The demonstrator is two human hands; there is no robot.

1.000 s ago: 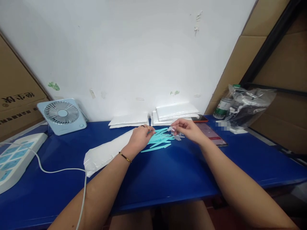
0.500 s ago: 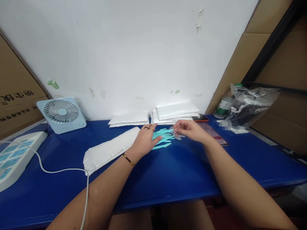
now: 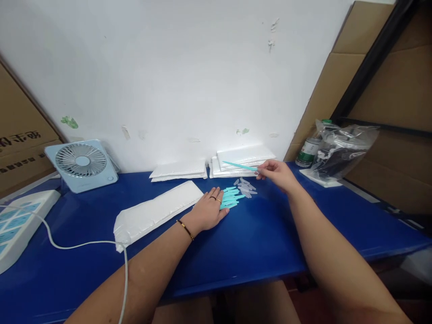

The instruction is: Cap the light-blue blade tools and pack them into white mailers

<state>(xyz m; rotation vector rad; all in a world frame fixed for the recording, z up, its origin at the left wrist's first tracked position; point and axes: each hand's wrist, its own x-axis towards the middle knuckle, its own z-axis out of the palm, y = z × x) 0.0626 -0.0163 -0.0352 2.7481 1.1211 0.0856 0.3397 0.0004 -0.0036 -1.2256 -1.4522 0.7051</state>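
A: What has been changed since the earlier frame?

B: A single turquoise stick [image 3: 238, 165] has been lifted from the heap. Half a second ago the right hand [image 3: 275, 174] was held low over the translucent pieces [image 3: 247, 188]; now it is raised, and they are left uncovered.

A: How is the stick gripped?

B: It is pinched near one end between closed thumb and fingers, its length pointed leftward – in front of the stacked white packets [image 3: 246, 155], which are partly covered by stick and hand.

A: And the left hand [image 3: 209, 209]?

B: It is laid out flat, palm down, over the remaining turquoise sticks [image 3: 231, 196] on the blue table [image 3: 243, 252]. Part of the heap is hidden by it, so whether any stick is gripped there cannot be told.

A: What else is placed around?

B: A long white packet [image 3: 158, 211] is laid just left of that hand. The left forearm is crossed, in view, by a white cable [image 3: 81, 244]. A blue fan [image 3: 81, 164] is stood by the wall, and a bottle [image 3: 308, 152] is partly covered by a clear bag [image 3: 351, 148].
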